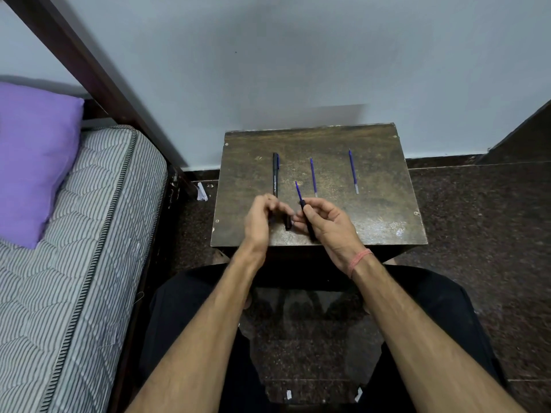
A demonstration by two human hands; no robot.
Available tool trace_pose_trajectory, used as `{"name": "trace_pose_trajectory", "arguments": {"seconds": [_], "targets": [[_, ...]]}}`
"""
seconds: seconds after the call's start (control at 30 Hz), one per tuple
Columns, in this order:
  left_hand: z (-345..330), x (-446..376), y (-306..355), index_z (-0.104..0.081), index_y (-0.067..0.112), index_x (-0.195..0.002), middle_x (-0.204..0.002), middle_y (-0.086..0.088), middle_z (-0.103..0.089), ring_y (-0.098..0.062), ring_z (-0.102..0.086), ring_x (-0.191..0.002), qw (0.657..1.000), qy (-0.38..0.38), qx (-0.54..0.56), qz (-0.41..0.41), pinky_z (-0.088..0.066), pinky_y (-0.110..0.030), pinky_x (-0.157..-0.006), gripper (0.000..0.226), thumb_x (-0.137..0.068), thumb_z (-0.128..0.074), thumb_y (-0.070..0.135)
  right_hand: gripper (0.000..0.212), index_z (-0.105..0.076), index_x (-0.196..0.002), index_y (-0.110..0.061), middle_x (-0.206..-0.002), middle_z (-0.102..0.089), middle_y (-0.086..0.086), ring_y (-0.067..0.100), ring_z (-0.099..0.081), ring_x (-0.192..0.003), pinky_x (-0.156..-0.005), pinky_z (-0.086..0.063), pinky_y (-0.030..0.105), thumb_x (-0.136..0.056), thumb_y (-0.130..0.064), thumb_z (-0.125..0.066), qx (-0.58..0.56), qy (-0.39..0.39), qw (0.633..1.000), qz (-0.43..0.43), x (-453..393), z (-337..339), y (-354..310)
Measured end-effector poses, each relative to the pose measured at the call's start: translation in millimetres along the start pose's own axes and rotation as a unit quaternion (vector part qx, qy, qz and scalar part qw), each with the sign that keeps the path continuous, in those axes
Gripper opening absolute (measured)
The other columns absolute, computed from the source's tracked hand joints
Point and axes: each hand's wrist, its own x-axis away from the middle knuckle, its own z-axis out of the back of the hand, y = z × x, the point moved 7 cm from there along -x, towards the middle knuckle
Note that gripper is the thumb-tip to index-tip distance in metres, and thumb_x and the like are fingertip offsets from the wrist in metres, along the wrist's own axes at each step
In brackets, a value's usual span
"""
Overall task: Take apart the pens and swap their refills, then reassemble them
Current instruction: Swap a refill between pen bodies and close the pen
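Head view, read left to right across the small wooden table [387, 216]. At the left, an assembled black pen [275, 173] is lying with its long axis running away from the person, untouched. Just nearer the person, the left hand [258, 222] is hovering with its fingers curled inward; a short dark piece [288, 223], probably a cap or barrel section, is showing just beside its fingertips, though whether the fingers are actually pinching it cannot be told. Immediately to the right, the right hand [326, 223] is gripping a black barrel [307, 220] between thumb and curled fingers, and a purple refill [298, 190] is protruding from the barrel's far end, pointing up and slightly leftward, away from the person. The barrel's long axis is therefore running from the right palm toward the far-left, with the refill tip lying beyond the fingertips of both hands. The left hand is the nearer free hand to that exposed refill, so the coming move appears to depend on it reaching forward and rightward along this axis. Further right, two loose refills are resting on the tabletop, well apart: a middle refill [313, 176] and a far-right refill [353, 171], both parallel to the assembled pen.
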Motion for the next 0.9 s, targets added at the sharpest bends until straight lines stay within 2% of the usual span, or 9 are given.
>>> {"name": "trace_pose_trajectory", "arguments": {"seconds": [0.07, 0.2, 0.37, 0.43, 0.5, 0.6, 0.7, 0.8, 0.9], "targets": [[-7.8, 0.2, -3.1, -0.058, 0.018, -0.074, -0.078, -0.005, -0.074, -0.014, -0.070, -0.078, 0.996, -0.040, -0.072, -0.038, -0.053, -0.028, -0.077, 0.015, -0.089, -0.062, 0.021, 0.015, -0.072, -0.117, -0.009, -0.095, -0.082, 0.012, 0.021, -0.080, -0.090, -0.099, -0.064, 0.040, -0.111, -0.002, -0.060, -0.019, 0.006, 1.000, -0.004, -1.1, -0.6, -1.0], [-4.0, -1.4, -9.6, -0.036, 0.024, -0.085, -0.090, -0.008, -0.080, -0.020, -0.081, -0.095, 0.987, -0.067, -0.115, -0.091, -0.061, -0.032, -0.091, 0.056, -0.083, -0.087, 0.001, 0.014, -0.072, -0.118, -0.012, -0.092, -0.080, 0.006, 0.018, -0.078, -0.088, -0.084, -0.067, 0.028, -0.110, -0.005, -0.064, -0.020, 0.040, 0.999, -0.010, -3.1, -2.0, -2.5], [-1.3, 6.1, -6.9, -0.040, 0.020, -0.088, -0.099, -0.012, -0.082, -0.029, -0.081, -0.107, 0.977, -0.040, -0.167, -0.127, -0.061, -0.043, -0.104, 0.060, -0.079, -0.098, 0.008, 0.012, -0.072, -0.119, -0.014, -0.095, -0.082, 0.003, 0.012, -0.079, -0.085, -0.076, -0.062, 0.023, -0.109, -0.009, -0.067, 0.000, 0.074, 0.997, -0.013, -2.0, -9.2, -3.3], [-2.3, 8.8, -5.9, -0.040, 0.020, -0.088, -0.100, -0.011, -0.082, -0.025, -0.081, -0.104, 0.975, -0.027, -0.175, -0.131, -0.061, -0.049, -0.105, 0.060, -0.080, -0.098, 0.009, 0.011, -0.071, -0.119, -0.013, -0.097, -0.083, 0.004, 0.011, -0.080, -0.086, -0.072, -0.062, 0.021, -0.110, -0.010, -0.067, -0.009, 0.084, 0.996, -0.010, 0.2, -10.2, -5.8], [-3.2, 11.2, -5.3, -0.038, 0.020, -0.087, -0.100, -0.012, -0.083, -0.027, -0.080, -0.098, 0.977, -0.023, -0.172, -0.128, -0.061, -0.057, -0.103, 0.059, -0.083, -0.096, 0.010, 0.012, -0.070, -0.121, -0.011, -0.101, -0.084, 0.008, 0.016, -0.082, -0.095, -0.076, -0.064, 0.023, -0.110, -0.010, -0.067, -0.014, 0.091, 0.996, -0.005, 2.2, -10.9, -8.7], [-3.4, 11.7, -4.9, -0.038, 0.021, -0.087, -0.096, -0.022, -0.081, -0.048, -0.076, -0.095, 0.977, -0.026, -0.177, -0.114, -0.060, -0.061, -0.093, 0.056, -0.086, -0.094, 0.017, 0.013, -0.071, -0.122, -0.011, -0.104, -0.085, 0.010, 0.025, -0.083, -0.108, -0.092, -0.067, 0.032, -0.109, -0.009, -0.068, 0.001, 0.090, 0.996, 0.004, 4.7, -13.9, -11.9], [-3.4, 12.1, -5.3, -0.035, 0.024, -0.084, -0.083, -0.001, -0.083, -0.017, -0.079, -0.078, 0.976, -0.041, -0.179, -0.116, -0.060, -0.039, -0.080, 0.058, -0.089, -0.092, 0.019, 0.009, -0.073, -0.116, -0.015, -0.103, -0.085, 0.008, 0.023, -0.083, -0.102, -0.093, -0.064, 0.036, -0.108, -0.012, -0.070, 0.036, 0.084, 0.996, 0.010, 6.4, -16.1, -15.1], [-4.8, 11.7, -7.8, -0.034, 0.024, -0.085, -0.087, -0.001, -0.085, -0.017, -0.082, -0.086, 0.980, -0.049, -0.165, -0.103, -0.063, -0.047, -0.092, 0.060, -0.087, -0.094, 0.026, 0.007, -0.078, -0.111, -0.020, -0.100, -0.083, 0.005, 0.025, -0.079, -0.098, -0.090, -0.064, 0.041, -0.106, -0.017, -0.075, 0.063, 0.096, 0.993, 0.019, 4.1, -12.5, -19.9], [-5.2, 11.8, -8.2, -0.035, 0.025, -0.084, -0.084, 0.001, -0.084, -0.009, -0.079, -0.082, 0.980, -0.059, -0.159, -0.105, -0.062, -0.046, -0.096, 0.062, -0.083, -0.097, 0.028, 0.010, -0.083, -0.110, -0.018, -0.097, -0.078, 0.004, 0.029, -0.077, -0.101, -0.100, -0.064, 0.054, -0.102, -0.023, -0.080, 0.093, 0.101, 0.990, 0.031, 0.5, -9.3, -28.0]]}}
